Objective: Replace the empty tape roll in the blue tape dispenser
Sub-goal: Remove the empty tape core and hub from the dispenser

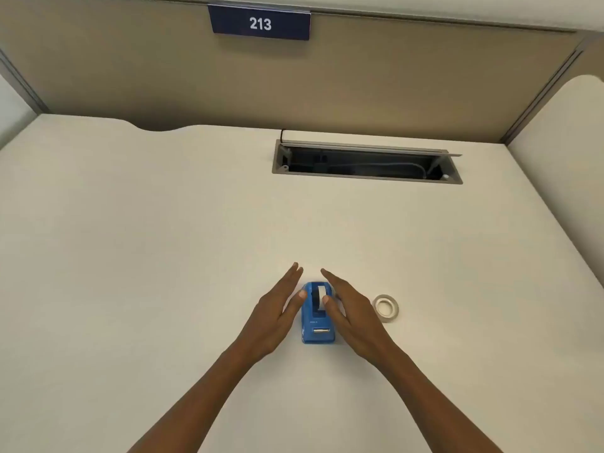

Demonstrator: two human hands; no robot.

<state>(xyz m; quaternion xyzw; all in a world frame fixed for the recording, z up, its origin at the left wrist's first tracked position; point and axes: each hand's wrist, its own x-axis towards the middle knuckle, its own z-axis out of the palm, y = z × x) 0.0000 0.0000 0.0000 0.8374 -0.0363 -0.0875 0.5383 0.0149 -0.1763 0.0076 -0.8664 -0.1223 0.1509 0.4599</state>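
The blue tape dispenser [317, 317] stands on the white desk [163, 240], cutter end toward me, with a pale roll core [322, 297] showing in its top slot. My left hand [277, 313] lies flat along its left side, fingers straight, thumb tip near the dispenser's upper left edge. On the other side my right hand [351, 313] is stretched the same way, its thumb tip touching the core area. Neither hand grips anything. A full roll of clear tape [386, 308] lies flat on the desk just right of my right hand.
An open cable tray [366, 165] is sunk into the desk at the back right, its lid raised. A beige partition with a blue "213" sign [260, 23] closes off the far side. A second desk surface [572, 142] adjoins at the right.
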